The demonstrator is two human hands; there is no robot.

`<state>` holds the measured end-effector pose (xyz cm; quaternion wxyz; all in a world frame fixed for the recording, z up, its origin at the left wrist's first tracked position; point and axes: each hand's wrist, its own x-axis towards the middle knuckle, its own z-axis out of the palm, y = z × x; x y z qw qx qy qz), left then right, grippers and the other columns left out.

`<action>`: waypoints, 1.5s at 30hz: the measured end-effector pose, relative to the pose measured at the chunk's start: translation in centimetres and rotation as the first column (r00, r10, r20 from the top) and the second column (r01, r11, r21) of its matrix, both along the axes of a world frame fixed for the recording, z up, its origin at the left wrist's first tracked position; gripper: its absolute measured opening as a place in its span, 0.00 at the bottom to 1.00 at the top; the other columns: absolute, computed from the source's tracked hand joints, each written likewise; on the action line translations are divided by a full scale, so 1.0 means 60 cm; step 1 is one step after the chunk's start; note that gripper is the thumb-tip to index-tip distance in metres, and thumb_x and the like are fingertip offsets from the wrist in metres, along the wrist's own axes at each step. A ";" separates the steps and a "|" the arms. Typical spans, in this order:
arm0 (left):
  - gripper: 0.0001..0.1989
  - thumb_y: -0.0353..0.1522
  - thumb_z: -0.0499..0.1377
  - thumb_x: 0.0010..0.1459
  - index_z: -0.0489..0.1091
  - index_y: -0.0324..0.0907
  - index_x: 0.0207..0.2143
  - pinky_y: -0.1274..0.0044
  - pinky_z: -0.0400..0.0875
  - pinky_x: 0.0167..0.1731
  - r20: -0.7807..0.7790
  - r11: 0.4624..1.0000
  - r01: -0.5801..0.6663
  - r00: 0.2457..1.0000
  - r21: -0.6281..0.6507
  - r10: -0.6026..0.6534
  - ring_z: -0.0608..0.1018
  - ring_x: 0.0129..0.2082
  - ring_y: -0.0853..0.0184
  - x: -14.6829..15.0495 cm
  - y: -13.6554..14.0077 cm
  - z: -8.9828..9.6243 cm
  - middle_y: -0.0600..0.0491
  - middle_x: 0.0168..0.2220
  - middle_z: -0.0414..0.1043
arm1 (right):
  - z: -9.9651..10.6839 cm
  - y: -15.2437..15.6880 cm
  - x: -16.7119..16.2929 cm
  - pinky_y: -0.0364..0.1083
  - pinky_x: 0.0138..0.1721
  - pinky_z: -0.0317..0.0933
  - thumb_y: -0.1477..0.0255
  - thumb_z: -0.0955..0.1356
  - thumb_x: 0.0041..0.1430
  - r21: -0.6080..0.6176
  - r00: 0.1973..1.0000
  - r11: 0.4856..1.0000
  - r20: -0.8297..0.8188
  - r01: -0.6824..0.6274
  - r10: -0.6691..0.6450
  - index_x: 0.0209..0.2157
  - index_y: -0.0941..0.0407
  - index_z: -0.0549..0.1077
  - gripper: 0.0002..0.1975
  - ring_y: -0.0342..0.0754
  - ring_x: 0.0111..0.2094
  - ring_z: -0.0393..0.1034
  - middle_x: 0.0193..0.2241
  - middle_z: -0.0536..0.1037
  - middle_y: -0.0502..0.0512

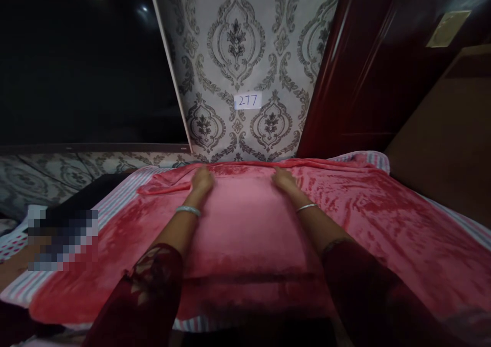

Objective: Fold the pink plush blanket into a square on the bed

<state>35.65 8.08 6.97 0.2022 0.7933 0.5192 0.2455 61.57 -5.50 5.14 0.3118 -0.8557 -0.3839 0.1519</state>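
A red plush blanket (368, 214) lies spread over a striped cloth (115, 196). At its far side, near the wall, my left hand (202, 179) is closed on the rolled or folded edge. To the right, my right hand (284, 178) grips the same edge, its fingers curled and slightly blurred. Between my forearms the blanket's surface looks smoother and paler pink. Rumples and darker streaks cover its right part. Each of my wrists wears a bangle.
Patterned wallpaper (236, 40) with a paper label (247, 100) reading 277 rises behind. A large black screen (84, 71) stands at the left. Dark red wood panelling (345, 71) and a brown box-like object (448, 137) border the right. A blurred-out patch covers part of the left side.
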 end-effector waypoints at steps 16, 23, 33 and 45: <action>0.27 0.41 0.43 0.72 0.62 0.45 0.68 0.51 0.48 0.69 -0.445 0.947 0.280 0.876 0.158 -0.185 0.60 0.71 0.54 0.085 -0.055 -0.120 0.42 0.70 0.61 | -0.092 0.035 -0.103 0.66 0.66 0.45 0.64 0.55 0.74 -0.205 0.836 0.940 0.433 -0.273 0.337 0.66 0.51 0.67 0.25 0.59 0.67 0.56 0.67 0.66 0.61; 0.28 0.42 0.44 0.72 0.62 0.44 0.69 0.55 0.46 0.71 -0.436 0.959 0.269 0.877 0.092 -0.204 0.59 0.71 0.55 0.078 -0.068 -0.104 0.44 0.70 0.60 | -0.086 0.028 -0.100 0.64 0.67 0.44 0.64 0.56 0.74 -0.198 0.835 0.933 0.418 -0.300 0.357 0.64 0.51 0.68 0.24 0.57 0.66 0.59 0.65 0.69 0.62; 0.29 0.44 0.43 0.71 0.64 0.43 0.67 0.46 0.52 0.66 -0.479 0.998 0.057 0.875 -0.034 -0.066 0.59 0.71 0.47 0.001 0.010 -0.067 0.39 0.70 0.60 | -0.067 -0.025 -0.002 0.70 0.63 0.51 0.58 0.54 0.73 -0.245 0.982 0.968 0.165 -0.047 0.090 0.63 0.48 0.71 0.26 0.64 0.66 0.59 0.68 0.64 0.60; 0.33 0.49 0.40 0.70 0.61 0.45 0.70 0.56 0.58 0.66 -0.384 0.998 0.070 0.921 -0.010 -0.068 0.56 0.73 0.53 -0.003 0.061 -0.126 0.45 0.72 0.56 | -0.080 -0.023 0.008 0.65 0.63 0.55 0.59 0.55 0.73 -0.194 0.978 0.981 0.203 -0.016 0.056 0.60 0.46 0.74 0.25 0.62 0.65 0.61 0.65 0.69 0.57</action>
